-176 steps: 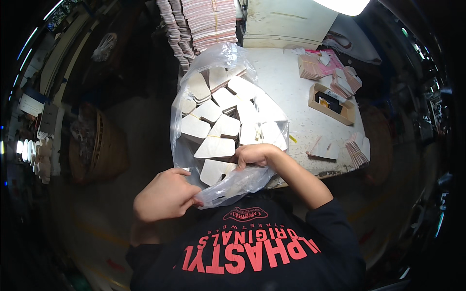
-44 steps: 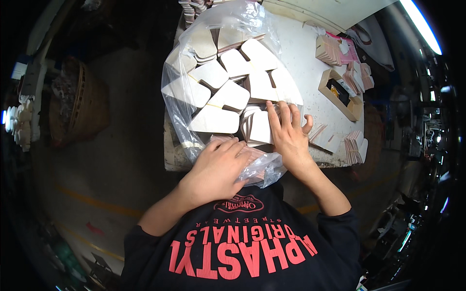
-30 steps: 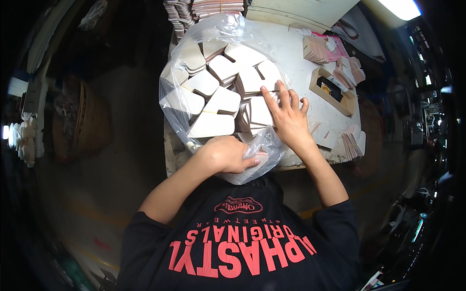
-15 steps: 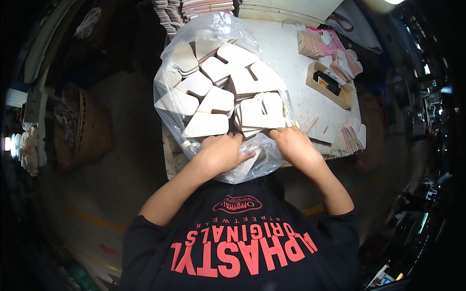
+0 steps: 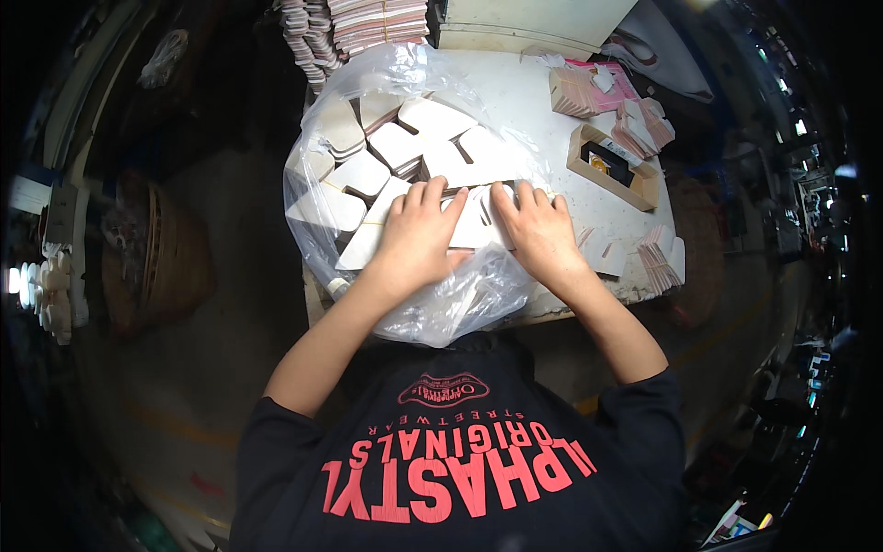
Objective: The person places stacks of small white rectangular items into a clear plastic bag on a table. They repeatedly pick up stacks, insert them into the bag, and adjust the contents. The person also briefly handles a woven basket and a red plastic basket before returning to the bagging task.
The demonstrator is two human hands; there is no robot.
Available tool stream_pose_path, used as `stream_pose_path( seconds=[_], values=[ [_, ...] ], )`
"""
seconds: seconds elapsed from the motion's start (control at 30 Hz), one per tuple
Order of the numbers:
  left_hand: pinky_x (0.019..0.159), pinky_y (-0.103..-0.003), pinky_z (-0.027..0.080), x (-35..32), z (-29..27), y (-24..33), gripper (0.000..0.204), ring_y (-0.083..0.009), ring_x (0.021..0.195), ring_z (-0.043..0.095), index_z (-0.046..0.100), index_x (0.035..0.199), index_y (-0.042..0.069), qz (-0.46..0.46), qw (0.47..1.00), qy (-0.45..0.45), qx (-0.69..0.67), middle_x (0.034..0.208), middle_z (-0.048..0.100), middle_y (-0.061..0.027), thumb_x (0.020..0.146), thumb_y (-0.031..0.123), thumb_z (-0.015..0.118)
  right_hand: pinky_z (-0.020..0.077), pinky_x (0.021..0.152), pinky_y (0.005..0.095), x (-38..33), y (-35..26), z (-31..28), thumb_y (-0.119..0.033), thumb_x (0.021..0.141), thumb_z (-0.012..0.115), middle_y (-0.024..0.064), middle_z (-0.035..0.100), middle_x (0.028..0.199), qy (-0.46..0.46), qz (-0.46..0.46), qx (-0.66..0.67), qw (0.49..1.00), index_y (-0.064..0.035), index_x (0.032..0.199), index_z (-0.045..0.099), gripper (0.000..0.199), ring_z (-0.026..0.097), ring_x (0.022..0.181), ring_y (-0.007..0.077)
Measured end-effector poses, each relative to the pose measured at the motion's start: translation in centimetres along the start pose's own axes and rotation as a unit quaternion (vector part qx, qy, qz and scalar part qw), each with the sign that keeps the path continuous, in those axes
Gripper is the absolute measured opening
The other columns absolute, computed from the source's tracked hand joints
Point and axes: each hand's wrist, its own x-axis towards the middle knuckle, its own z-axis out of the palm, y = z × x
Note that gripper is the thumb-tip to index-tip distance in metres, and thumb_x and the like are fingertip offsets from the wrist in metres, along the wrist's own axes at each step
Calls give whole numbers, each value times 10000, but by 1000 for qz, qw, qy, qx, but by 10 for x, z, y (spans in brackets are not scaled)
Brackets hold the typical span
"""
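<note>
A clear plastic bag [image 5: 451, 308] lies open on the table in front of me. It is filled with several banded stacks of flat white cut-out pieces [image 5: 474, 156], some with slots in them. My left hand [image 5: 416, 241] rests over the near stacks, fingers stretched forward and thumb apart. Beside it my right hand [image 5: 535, 230] lies with spread fingers on the right side of the same near stack [image 5: 475, 221], which shows between the two hands. What is under the palms is hidden. The near part of the bag bunches below my hands.
On the white table [image 5: 543, 106], a cardboard box [image 5: 612, 167] with small dark contents stands to the right. Loose pink-edged stacks [image 5: 642, 127] lie around it, and another [image 5: 660, 258] sits by the right edge. Taller stacks [image 5: 379, 23] stand at the back. A woven basket [image 5: 170, 253] is on the left.
Both hands have moved forward from the bag's near edge onto the near stacks, and their fingers have stretched out. The bunched near part of the bag has been let go.
</note>
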Motion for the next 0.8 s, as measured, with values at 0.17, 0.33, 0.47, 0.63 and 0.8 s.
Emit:
stream_pose_path(
  seconds=[0.17,0.33,0.47,0.63,0.8],
  values=[
    [1111,-473,451,-6,26,16,946,-374,1369,547,507,1562,98,4,993,65,103,1486,538,-229,733,306,912,503,846,461,-6,5,26,-253,688,908,89,614,1176,59,-8,78,995,-163,1565,486,977,649,1031,256],
    [1110,-451,456,-9,35,8,852,-358,1331,587,545,1538,89,23,993,95,62,1432,611,-202,768,216,884,486,901,464,-21,5,19,-238,704,906,93,604,1252,61,69,134,987,-173,1508,535,888,615,1100,265],
    [1118,-450,451,-10,39,2,787,-347,1362,568,548,1538,88,32,990,110,87,1460,600,-198,817,176,851,449,962,458,-29,6,3,-197,782,860,80,623,1228,124,8,192,973,-160,1338,633,601,608,1142,264],
    [1187,-488,400,-20,37,15,715,-381,1499,438,532,1548,80,7,994,86,67,1580,486,-231,894,189,800,432,984,458,-32,-1,-8,-175,860,793,39,651,1146,51,-27,215,975,-156,1144,714,295,616,1162,244],
    [1234,-479,367,-53,9,16,630,-406,1527,401,516,1533,15,139,988,-66,-14,1618,428,-264,955,179,704,400,1150,484,-58,27,5,-130,971,683,102,647,1418,146,-26,436,888,-124,1276,720,307,570,1350,320]
  ],
)
